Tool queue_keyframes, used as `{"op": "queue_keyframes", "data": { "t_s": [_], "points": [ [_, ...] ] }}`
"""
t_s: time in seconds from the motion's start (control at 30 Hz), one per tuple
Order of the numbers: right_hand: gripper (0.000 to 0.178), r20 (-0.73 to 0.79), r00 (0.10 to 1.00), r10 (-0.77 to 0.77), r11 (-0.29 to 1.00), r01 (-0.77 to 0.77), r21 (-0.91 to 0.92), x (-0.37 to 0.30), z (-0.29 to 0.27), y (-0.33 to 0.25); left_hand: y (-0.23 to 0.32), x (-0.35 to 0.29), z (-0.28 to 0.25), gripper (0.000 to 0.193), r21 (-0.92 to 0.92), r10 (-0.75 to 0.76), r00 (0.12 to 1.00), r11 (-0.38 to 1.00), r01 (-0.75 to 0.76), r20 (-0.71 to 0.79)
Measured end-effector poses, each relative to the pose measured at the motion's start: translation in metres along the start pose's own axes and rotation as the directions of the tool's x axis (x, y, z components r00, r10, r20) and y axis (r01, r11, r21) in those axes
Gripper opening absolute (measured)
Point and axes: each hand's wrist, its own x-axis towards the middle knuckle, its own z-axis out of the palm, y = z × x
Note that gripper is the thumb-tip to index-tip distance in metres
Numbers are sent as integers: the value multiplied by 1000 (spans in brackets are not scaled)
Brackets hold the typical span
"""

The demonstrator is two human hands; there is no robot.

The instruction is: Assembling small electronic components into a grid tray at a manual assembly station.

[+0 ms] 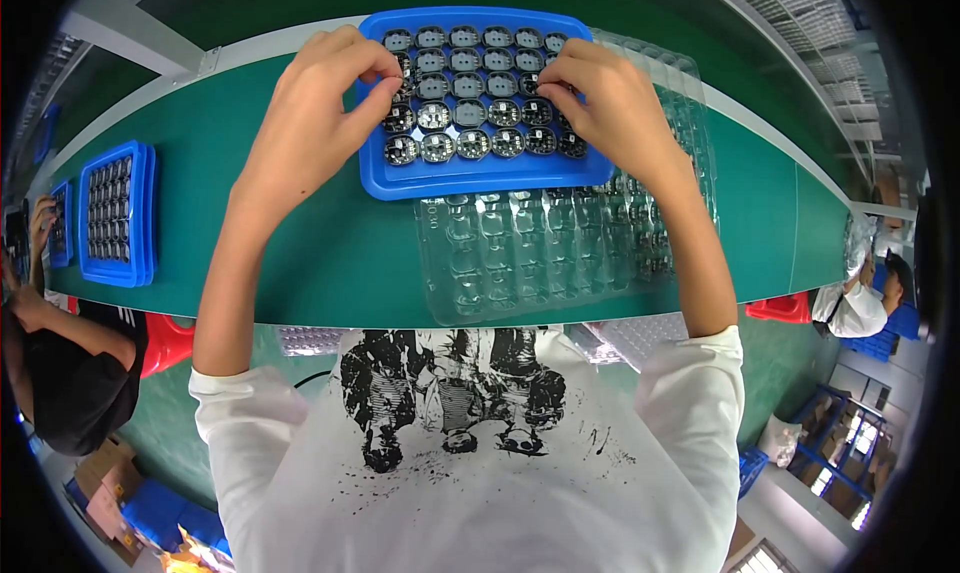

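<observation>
A blue tray (375, 178) lies in front of me on the bench, holding rows of small oval electronic parts. Parts in the far, middle rows show plain grey faces; those in the nearest rows show shiny circuit-like faces, such as this oval part (472, 144). At the tray's left edge my left hand (325, 98) is closed, thumb and index finger pinching an oval part (404, 66). Over the right columns my right hand (610, 91) is closed too, its fingertips on another oval part (530, 83). The fingers partly cover both of these parts.
Clear plastic blister trays (520, 258) lie under and right of the blue tray on the green bench (310, 258). Stacked blue trays (147, 218) with parts stand at the left. One person (80, 373) sits at the left, another (860, 308) at the far right.
</observation>
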Motion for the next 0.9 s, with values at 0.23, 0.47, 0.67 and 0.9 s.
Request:
{"op": "queue_keyframes", "data": {
  "t_s": [0.23,0.47,0.67,0.9],
  "points": [
    [8,54,999,4,999,-2,-34,5,-1,-5,-6,5,18,7,36,58,997,998,-56,-47],
    [6,66,998,12,998,-8,-59,4,2,-7,-6,10,27,5,112,123,992,986,-120,-28],
    [6,71,997,-8,998,12,-65,4,3,-6,-5,12,29,5,173,161,986,971,-164,31],
    [6,73,997,-19,996,25,-83,2,4,-4,3,19,28,5,319,264,955,901,-293,132]
  ]
}}
